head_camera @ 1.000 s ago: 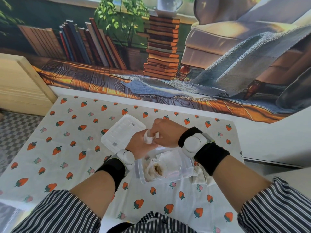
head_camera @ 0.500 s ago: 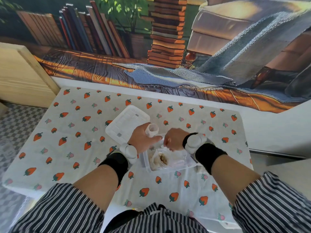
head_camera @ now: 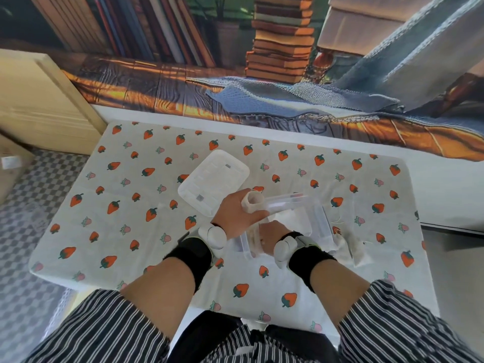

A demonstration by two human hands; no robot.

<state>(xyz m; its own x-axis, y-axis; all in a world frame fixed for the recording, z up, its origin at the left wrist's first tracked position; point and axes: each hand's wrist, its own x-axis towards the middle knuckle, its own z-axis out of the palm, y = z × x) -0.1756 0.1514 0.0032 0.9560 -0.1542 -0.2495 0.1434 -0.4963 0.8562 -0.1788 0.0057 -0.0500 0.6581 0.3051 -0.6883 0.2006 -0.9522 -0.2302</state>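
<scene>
A clear plastic box (head_camera: 318, 218) stands open on the strawberry-print cloth in front of me. My left hand (head_camera: 237, 214) hovers at the box's left rim and holds a small white open-mouthed pouch (head_camera: 252, 201) between thumb and fingers. My right hand (head_camera: 271, 235) reaches down into the near left corner of the box, fingers curled among pale contents; what they touch is hidden. Both wrists wear black bands with white sensors.
The box's white lid (head_camera: 213, 182) lies flat just beyond my left hand. Small pale sachets (head_camera: 352, 248) lie on the cloth (head_camera: 131, 205) right of the box. A mural wall rises behind the table; a wooden cabinet (head_camera: 39, 100) stands at the left.
My right hand has left the pouch and dropped into the box's near corner. My left hand keeps the pouch. The view has tilted further down.
</scene>
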